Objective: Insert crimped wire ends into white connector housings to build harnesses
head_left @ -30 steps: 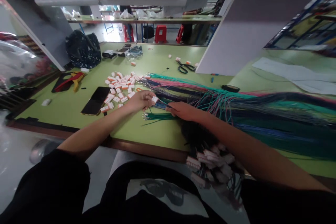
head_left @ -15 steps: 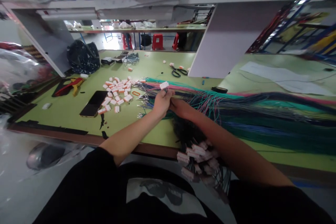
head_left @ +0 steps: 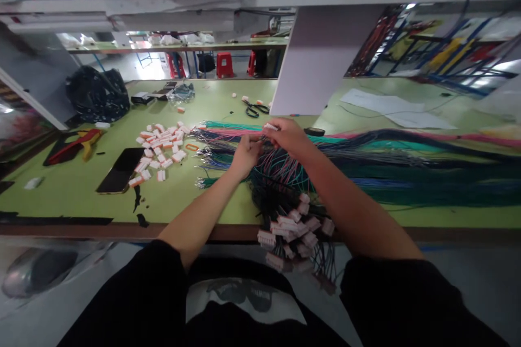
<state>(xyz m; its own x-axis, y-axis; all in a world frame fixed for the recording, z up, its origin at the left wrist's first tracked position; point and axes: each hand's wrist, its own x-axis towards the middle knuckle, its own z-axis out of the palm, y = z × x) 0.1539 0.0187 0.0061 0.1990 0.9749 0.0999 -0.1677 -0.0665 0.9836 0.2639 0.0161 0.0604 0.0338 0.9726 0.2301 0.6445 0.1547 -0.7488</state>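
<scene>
A white connector housing (head_left: 271, 126) is pinched in the fingers of my right hand (head_left: 288, 135), above the wire bundles. Close by on the left, my left hand (head_left: 245, 155) has its fingertips pressed together; what lies between them is too small to tell. Under both hands run long bundles of pink, teal, blue and dark wires (head_left: 358, 165), with metal terminals (head_left: 203, 154) at their left ends. Below my hands, a bunch of finished-looking wires with white connectors (head_left: 291, 227) hangs over the front edge. Loose white-and-orange connector housings (head_left: 160, 146) lie piled to the left.
A phone (head_left: 121, 171) and red-yellow pliers (head_left: 83, 143) lie on the left of the green table (head_left: 211, 203). Black scissors (head_left: 255, 109), a roll of black tape (head_left: 314, 132) and a black plastic bag (head_left: 97, 93) are farther back. A white upright panel (head_left: 321, 59) supports the shelf.
The connector housing has passed from my left hand to my right hand. My right hand has risen and turned, and the hands are slightly farther apart. The whole view has shifted to the right.
</scene>
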